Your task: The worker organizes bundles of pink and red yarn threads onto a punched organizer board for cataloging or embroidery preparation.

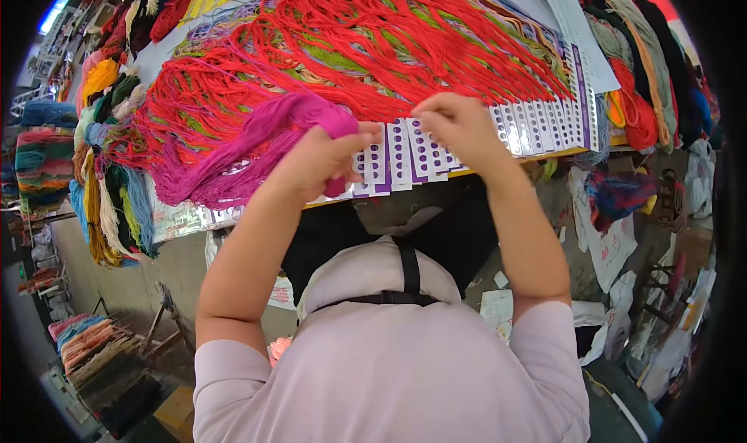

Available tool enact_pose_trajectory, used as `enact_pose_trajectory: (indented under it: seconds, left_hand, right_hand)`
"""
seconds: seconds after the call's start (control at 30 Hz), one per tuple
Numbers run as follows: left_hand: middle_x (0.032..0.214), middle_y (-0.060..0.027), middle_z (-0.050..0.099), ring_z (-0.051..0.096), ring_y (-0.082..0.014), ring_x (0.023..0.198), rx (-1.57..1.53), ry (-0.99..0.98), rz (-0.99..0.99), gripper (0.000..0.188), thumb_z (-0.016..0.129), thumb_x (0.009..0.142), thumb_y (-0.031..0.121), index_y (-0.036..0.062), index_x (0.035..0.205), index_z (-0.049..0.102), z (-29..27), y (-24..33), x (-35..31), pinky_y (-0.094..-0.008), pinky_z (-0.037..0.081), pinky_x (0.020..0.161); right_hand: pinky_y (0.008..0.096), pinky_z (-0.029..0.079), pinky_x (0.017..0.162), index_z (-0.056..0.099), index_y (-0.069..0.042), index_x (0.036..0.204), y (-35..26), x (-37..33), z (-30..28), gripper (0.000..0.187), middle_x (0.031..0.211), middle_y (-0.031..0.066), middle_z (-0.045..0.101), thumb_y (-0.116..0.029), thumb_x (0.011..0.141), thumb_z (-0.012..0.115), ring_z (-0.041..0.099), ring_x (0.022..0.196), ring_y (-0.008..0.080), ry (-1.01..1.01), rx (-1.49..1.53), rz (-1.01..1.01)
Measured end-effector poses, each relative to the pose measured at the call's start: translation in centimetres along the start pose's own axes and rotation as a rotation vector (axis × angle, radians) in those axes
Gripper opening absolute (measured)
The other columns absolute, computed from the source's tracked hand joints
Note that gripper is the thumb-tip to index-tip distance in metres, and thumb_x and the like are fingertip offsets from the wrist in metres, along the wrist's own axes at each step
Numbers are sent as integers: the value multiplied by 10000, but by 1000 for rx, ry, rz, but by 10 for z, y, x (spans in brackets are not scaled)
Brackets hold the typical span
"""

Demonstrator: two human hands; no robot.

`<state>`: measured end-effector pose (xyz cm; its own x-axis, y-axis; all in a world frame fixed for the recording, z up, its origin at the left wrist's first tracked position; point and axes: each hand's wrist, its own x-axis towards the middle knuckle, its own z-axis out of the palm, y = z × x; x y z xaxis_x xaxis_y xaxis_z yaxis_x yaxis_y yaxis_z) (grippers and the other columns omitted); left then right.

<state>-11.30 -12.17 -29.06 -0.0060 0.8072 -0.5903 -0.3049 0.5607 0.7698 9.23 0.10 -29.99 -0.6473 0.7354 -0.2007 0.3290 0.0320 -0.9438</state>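
Observation:
A thick hank of magenta thread [233, 155] lies over the near left part of the table, its looped end drawn up to my left hand [328, 161]. That hand is closed around the loop. Just right of it, above a row of white punched cards [401, 155] with dark holes, my right hand [463, 128] has thumb and fingertips pinched together. Whether a fine strand sits in that pinch is too small to make out. Long red threads [350, 38] spread from the cards across the table, with green and other coloured threads beneath them.
Hanks of many colours [109, 171] hang over the table's left edge, and more [638, 70] lie at the far right. A white paper strip [580, 31] rests on the table's right side. Bags and scraps [615, 241] lie on the floor to the right.

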Motion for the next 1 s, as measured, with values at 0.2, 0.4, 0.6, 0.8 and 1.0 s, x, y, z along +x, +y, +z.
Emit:
enact_pose_trajectory:
  seconds: [0.2, 0.4, 0.6, 0.8, 1.0]
  left_hand:
    - [637, 20, 537, 389, -44, 453, 306, 147, 85, 230, 592, 875, 141, -17, 1019, 677, 37, 3, 17, -237, 359, 431]
    - [541, -8, 487, 388, -85, 423, 320, 164, 19, 191, 603, 859, 106, -9, 707, 622, 33, -10, 55, -269, 314, 418]
    - [537, -26, 495, 400, -99, 423, 171, 144, -36, 183, 612, 857, 98, -17, 716, 610, 33, -9, 58, -272, 340, 439]
    - [666, -2, 565, 453, -83, 498, 43, 244, 222, 85, 620, 849, 153, 70, 841, 636, -4, 9, 31, -268, 375, 488]
    - [682, -10, 609, 313, -18, 362, -568, -225, -178, 258, 484, 927, 98, 9, 1129, 619, -1, 15, 24, -195, 281, 400]
  right_hand:
    - [218, 400, 602, 513, -12, 1028, 34, 18, 18, 184, 694, -7, 554, 13, 846, 528, 500, 641, 49, -47, 26, -24]
    - [220, 379, 600, 493, -20, 1056, 43, 20, 22, 200, 703, -14, 509, 25, 862, 517, 470, 651, 47, -80, 89, -78]
    - [235, 370, 594, 492, -22, 1086, 35, 17, 21, 215, 703, -13, 480, 22, 877, 517, 454, 638, 58, -93, -50, -188]
    - [225, 380, 602, 495, -15, 1124, 36, 20, 13, 255, 715, -6, 508, 7, 871, 520, 474, 644, 65, -137, -33, -143]
    - [198, 383, 603, 507, -23, 1148, 27, 18, 0, 280, 746, -8, 566, -32, 869, 520, 502, 680, 39, -229, 345, 77]
